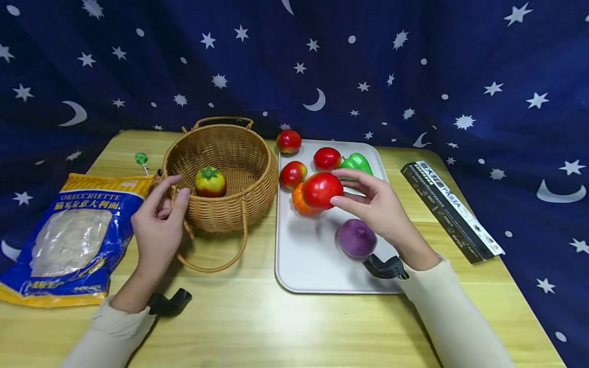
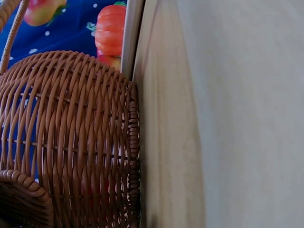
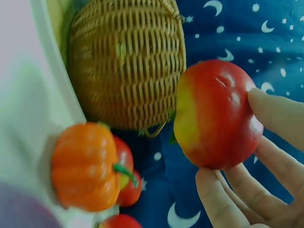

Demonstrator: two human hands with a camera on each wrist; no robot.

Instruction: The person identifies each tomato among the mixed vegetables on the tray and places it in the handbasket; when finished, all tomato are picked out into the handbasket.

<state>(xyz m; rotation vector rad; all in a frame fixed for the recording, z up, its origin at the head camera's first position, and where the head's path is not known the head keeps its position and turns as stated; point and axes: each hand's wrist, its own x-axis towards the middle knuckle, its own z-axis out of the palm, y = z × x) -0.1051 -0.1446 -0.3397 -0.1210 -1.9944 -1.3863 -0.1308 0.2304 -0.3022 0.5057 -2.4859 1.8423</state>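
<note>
My right hand (image 1: 375, 204) holds a red-and-yellow toy tomato (image 1: 322, 191) between thumb and fingertips, above the white tray (image 1: 303, 266). In the right wrist view its green leaves peek out at the far side. My left hand (image 1: 158, 222) is at the near left rim of the wicker basket (image 1: 221, 212), thumb and forefinger apart; whether it presses on the rim is unclear. Inside the basket lies another toy tomato (image 1: 210, 182), green leaves up. On the tray are an orange toy pumpkin (image 1: 301, 202), partly covered, a purple onion-like toy (image 1: 357, 238) and a green toy pepper (image 1: 357, 163).
Red toy fruits (image 1: 327, 159) sit toward the tray's back left. A blue-and-yellow orecchiette bag (image 1: 73, 240) lies left of the basket, a green-wrapped lollipop (image 1: 141, 159) behind it. A black pasta box (image 1: 451, 212) lies right of the tray. A starry blue cloth (image 1: 257, 66) hangs behind the table.
</note>
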